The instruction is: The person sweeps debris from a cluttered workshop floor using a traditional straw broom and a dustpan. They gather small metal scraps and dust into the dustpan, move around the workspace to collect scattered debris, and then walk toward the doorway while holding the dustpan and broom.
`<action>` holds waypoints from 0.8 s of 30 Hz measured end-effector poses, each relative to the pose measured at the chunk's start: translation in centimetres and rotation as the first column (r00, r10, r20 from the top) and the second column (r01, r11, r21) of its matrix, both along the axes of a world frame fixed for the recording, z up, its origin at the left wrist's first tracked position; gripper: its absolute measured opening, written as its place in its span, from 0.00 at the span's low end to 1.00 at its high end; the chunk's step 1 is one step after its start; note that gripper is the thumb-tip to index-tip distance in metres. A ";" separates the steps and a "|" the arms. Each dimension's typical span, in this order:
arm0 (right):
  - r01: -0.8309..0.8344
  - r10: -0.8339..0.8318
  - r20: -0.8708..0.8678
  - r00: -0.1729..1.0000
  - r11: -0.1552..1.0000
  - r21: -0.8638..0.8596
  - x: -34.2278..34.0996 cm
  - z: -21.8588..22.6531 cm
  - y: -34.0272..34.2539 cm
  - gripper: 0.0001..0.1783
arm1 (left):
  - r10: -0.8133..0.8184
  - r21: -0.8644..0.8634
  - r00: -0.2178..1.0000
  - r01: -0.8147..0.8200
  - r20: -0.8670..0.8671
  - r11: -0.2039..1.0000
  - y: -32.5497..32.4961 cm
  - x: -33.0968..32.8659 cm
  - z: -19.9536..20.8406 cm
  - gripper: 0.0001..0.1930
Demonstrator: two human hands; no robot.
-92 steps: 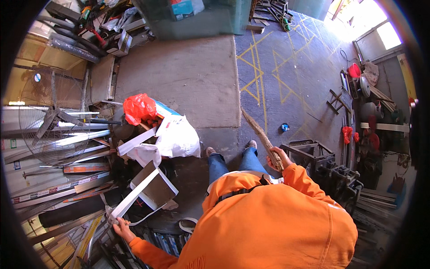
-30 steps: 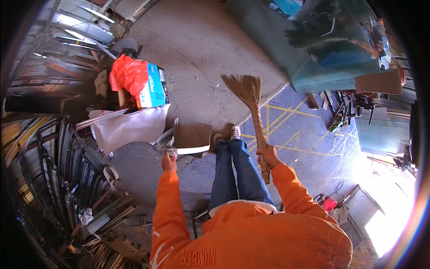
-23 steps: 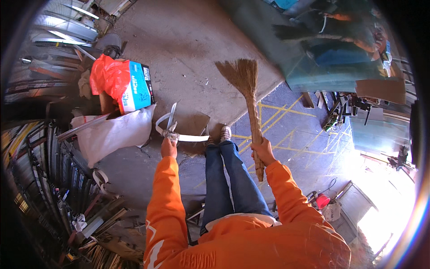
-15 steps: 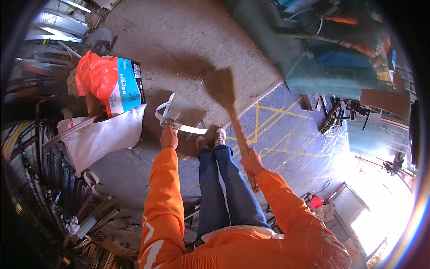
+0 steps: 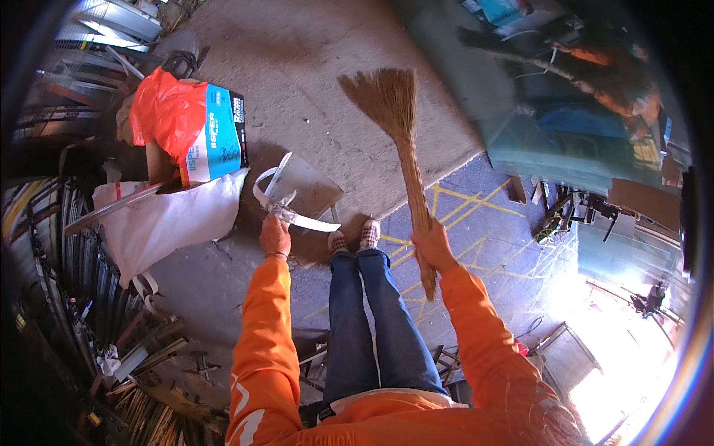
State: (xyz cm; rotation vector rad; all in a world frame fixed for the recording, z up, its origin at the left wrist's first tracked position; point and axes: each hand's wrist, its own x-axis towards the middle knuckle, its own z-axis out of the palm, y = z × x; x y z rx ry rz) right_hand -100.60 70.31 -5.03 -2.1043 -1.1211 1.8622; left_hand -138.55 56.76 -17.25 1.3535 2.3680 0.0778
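Observation:
My right hand is closed around the handle of a straw broom, whose flared bristles point forward, away from me. On the left, my left hand grips the white, band-like handle of a grey dustpan, at a spot where something pale is tied around it. The dustpan's flat pan is just ahead of my shoes, and the broom head is farther forward and to its right. Both forearms are stretched out in orange sleeves.
A blue and white carton with a red plastic bag stands at left, beside a white sack. Long metal profiles crowd the left edge. Large glass sheets line the right. Yellow lines mark the floor.
The broom has moved forward and slightly right with my right hand, and its blurred bristles have become sharp. My left hand still holds the dustpan in nearly the same place.

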 end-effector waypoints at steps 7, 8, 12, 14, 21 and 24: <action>-0.349 0.350 0.119 0.929 0.937 -0.034 -1.7 -5.8 -5.7 0.21 | 0.037 -0.055 0.999 -0.038 -0.015 0.998 1.1 -2.5 -1.3 0.14; -0.354 0.358 0.030 0.933 0.931 -0.094 -1.3 -3.6 -6.8 0.21 | 0.049 -0.084 0.998 -0.052 -0.028 0.995 0.6 -3.1 -1.6 0.15; -0.350 0.324 -0.134 0.937 0.877 -0.328 0.6 5.8 -4.1 0.21 | 0.124 -0.138 0.992 -0.125 -0.019 0.983 0.4 -2.8 -1.9 0.16; -0.357 0.348 -0.084 0.934 0.886 -0.297 1.0 8.0 -3.5 0.21 | 0.145 -0.113 0.989 -0.144 -0.001 0.983 -0.4 -2.9 -1.8 0.16; -0.214 0.213 -0.037 0.976 0.976 -0.028 -6.4 -2.5 5.0 0.22 | 0.195 -0.006 0.981 -0.195 0.001 0.981 -3.3 -4.2 -1.9 0.14; -0.191 0.191 -0.010 0.982 0.982 0.002 -10.7 -6.7 6.3 0.22 | 0.236 0.026 0.971 -0.237 0.024 0.971 -3.7 -4.1 -1.9 0.13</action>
